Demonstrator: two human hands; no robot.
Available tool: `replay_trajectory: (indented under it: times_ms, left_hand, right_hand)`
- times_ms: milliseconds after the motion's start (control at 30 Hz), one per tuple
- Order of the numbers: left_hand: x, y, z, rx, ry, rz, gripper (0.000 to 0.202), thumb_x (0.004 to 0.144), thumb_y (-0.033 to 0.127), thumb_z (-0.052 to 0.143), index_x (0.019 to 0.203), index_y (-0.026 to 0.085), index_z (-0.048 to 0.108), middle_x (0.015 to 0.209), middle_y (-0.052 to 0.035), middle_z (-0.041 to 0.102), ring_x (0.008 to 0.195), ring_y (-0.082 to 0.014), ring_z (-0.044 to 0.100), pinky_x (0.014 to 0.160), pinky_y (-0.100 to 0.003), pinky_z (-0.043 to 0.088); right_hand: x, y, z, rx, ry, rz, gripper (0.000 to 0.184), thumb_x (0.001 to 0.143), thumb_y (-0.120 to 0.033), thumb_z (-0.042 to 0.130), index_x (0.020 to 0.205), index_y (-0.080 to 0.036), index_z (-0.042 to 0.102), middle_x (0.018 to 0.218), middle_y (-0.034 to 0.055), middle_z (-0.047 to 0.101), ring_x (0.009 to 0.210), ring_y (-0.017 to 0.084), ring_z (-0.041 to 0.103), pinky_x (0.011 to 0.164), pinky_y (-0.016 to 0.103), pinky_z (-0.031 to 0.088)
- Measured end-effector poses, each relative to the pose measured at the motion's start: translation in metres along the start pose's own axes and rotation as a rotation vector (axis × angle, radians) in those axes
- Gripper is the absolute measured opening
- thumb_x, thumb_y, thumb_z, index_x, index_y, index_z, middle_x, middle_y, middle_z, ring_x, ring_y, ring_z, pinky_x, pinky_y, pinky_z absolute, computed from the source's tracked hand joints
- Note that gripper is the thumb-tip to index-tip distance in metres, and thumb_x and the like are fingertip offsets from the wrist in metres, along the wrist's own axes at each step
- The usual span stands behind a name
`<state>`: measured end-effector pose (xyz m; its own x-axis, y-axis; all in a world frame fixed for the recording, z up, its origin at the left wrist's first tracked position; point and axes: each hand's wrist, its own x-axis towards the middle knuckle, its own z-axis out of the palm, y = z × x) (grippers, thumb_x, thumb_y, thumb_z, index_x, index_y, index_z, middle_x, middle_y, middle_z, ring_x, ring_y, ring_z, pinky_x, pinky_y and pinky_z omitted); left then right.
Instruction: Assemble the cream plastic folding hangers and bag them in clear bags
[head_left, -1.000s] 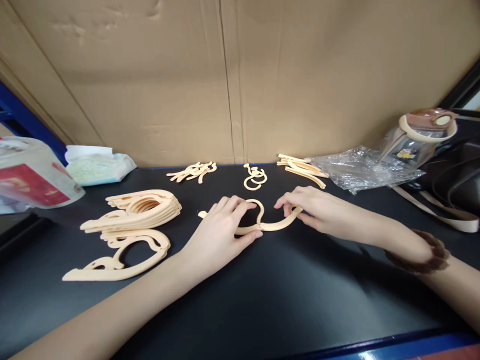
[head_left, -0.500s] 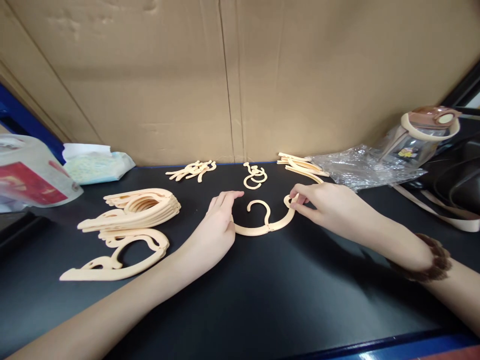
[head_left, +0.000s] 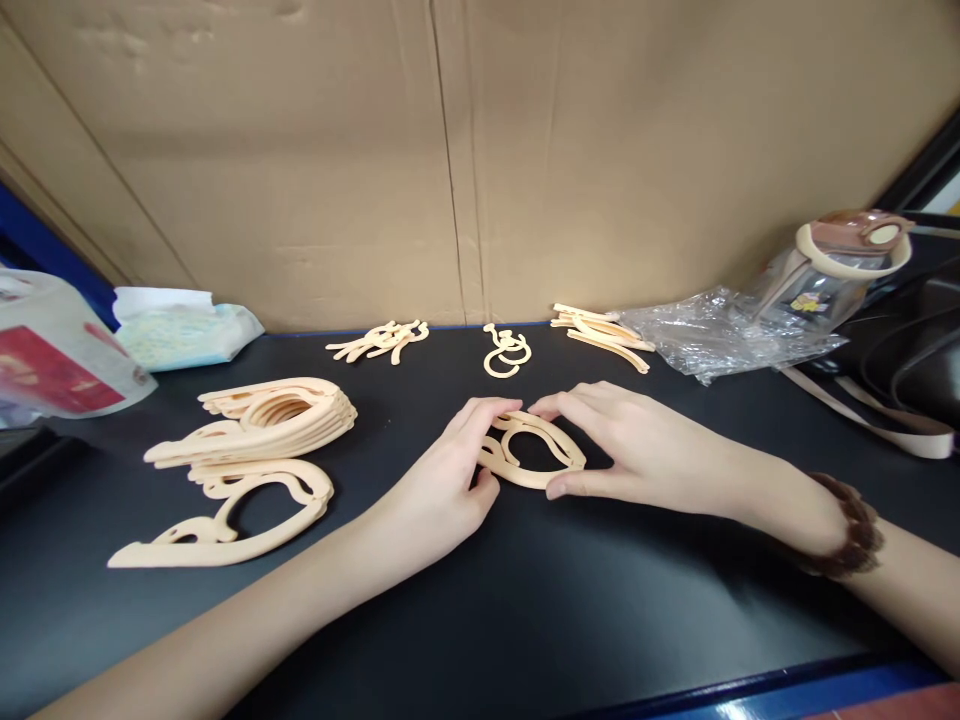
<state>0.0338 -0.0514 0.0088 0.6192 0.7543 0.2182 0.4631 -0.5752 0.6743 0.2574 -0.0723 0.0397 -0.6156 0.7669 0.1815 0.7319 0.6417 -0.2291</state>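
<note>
Between my two hands, on the black tabletop, lies a cream plastic folding hanger [head_left: 529, 480], its arms folded together around its hook. My left hand [head_left: 457, 465] grips its left end between thumb and fingers, covering that end. At the right end, my right hand [head_left: 607, 445] has its thumb on the near edge and fingers on the far edge. To the left lies a stack of folded hangers [head_left: 315, 425], with another folded hanger [head_left: 255, 545] nearer to me.
Loose cream hanger pieces [head_left: 382, 340], hooks [head_left: 507, 355] and straight arms [head_left: 600, 332] lie along the back by the cardboard [head_left: 300, 180]. Clear plastic wrap [head_left: 705, 335] and a drinking bottle [head_left: 817, 280] stand right. A tissue pack [head_left: 187, 330] and a paper roll [head_left: 67, 345] are left.
The hanger had its arms spread with the hook between them; now it is folded. My right hand has swung its arm inward to the left, and both hands have closed around it.
</note>
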Motion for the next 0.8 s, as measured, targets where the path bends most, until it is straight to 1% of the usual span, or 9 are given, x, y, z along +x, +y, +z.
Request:
replay_trajectory:
  times_ms: [100,200,300,433,500,567,633,733,800]
  left_hand:
    - [-0.002,0.000,-0.001,0.034,-0.017,0.012,0.061,0.076,0.000,0.043,0.130,0.028,0.038,0.132,-0.0043,0.047,0.127,-0.0188,0.044,0.111,-0.041,0.037]
    - [-0.002,0.001,-0.005,0.064,-0.037,0.003,0.060,0.079,0.006,0.049,0.132,0.028,0.036,0.138,-0.0050,0.042,0.131,-0.0205,0.039,0.112,-0.043,0.035]
    - [-0.001,0.003,-0.009,0.069,-0.085,-0.037,0.062,0.079,0.015,0.058,0.134,0.029,0.035,0.142,-0.0044,0.039,0.132,-0.0221,0.039,0.110,-0.043,0.038]
    - [0.000,0.008,-0.012,0.095,-0.158,-0.124,0.069,0.076,0.030,0.068,0.136,0.028,0.034,0.145,-0.0057,0.039,0.132,-0.0263,0.040,0.109,-0.047,0.037]
    - [0.000,0.009,-0.013,0.127,-0.179,-0.123,0.071,0.076,0.034,0.070,0.137,0.028,0.034,0.145,-0.0052,0.040,0.132,-0.0266,0.041,0.109,-0.047,0.037]
    - [-0.001,0.009,-0.013,0.155,-0.193,-0.087,0.071,0.076,0.037,0.071,0.137,0.028,0.035,0.143,-0.0048,0.043,0.130,-0.0249,0.043,0.108,-0.043,0.038]
    - [-0.002,0.008,-0.013,0.202,-0.191,-0.062,0.071,0.077,0.040,0.070,0.138,0.027,0.035,0.141,-0.0060,0.047,0.128,-0.0247,0.046,0.107,-0.042,0.040]
    - [-0.003,0.010,-0.013,0.313,-0.170,-0.085,0.073,0.080,0.045,0.066,0.141,0.024,0.032,0.145,-0.0096,0.043,0.131,-0.0294,0.043,0.106,-0.046,0.039]
    - [-0.005,0.013,-0.013,0.389,-0.151,-0.078,0.074,0.080,0.044,0.065,0.142,0.022,0.031,0.146,-0.0111,0.041,0.130,-0.0318,0.043,0.105,-0.048,0.039]
  right_hand:
    - [0.000,0.005,0.003,0.019,0.002,0.008,0.052,0.083,-0.050,0.062,0.125,-0.023,0.048,0.111,0.0075,0.063,0.098,0.027,0.056,0.081,0.040,0.046]
    - [-0.001,0.010,0.005,0.040,-0.010,0.030,0.053,0.082,-0.044,0.064,0.128,-0.024,0.046,0.116,0.0079,0.061,0.104,0.027,0.055,0.086,0.042,0.046]
    - [-0.002,0.011,0.006,0.073,-0.027,0.015,0.053,0.082,-0.035,0.064,0.130,-0.024,0.044,0.121,0.0076,0.060,0.109,0.026,0.055,0.092,0.041,0.045]
    - [-0.003,0.008,0.006,0.117,-0.038,-0.019,0.057,0.081,-0.027,0.064,0.133,-0.022,0.042,0.128,0.0081,0.057,0.115,0.024,0.053,0.097,0.040,0.043]
    - [-0.003,0.007,0.007,0.131,-0.039,-0.026,0.061,0.081,-0.032,0.065,0.136,-0.023,0.040,0.130,0.0081,0.056,0.117,0.025,0.053,0.098,0.041,0.043]
    - [-0.002,0.007,0.006,0.146,-0.043,-0.025,0.064,0.082,-0.042,0.065,0.138,-0.024,0.039,0.130,0.0077,0.056,0.117,0.025,0.053,0.098,0.041,0.043]
    - [0.000,0.007,0.005,0.144,-0.016,-0.014,0.061,0.084,-0.050,0.060,0.137,-0.025,0.042,0.129,0.0076,0.057,0.116,0.025,0.054,0.096,0.042,0.045]
    - [0.001,0.010,0.004,0.063,0.082,0.018,0.048,0.091,-0.050,0.050,0.131,-0.023,0.047,0.124,0.0086,0.060,0.112,0.026,0.056,0.094,0.044,0.046]
    - [0.001,0.012,0.004,-0.015,0.146,0.026,0.043,0.093,-0.047,0.049,0.127,-0.021,0.049,0.120,0.0091,0.061,0.110,0.026,0.057,0.093,0.044,0.046]
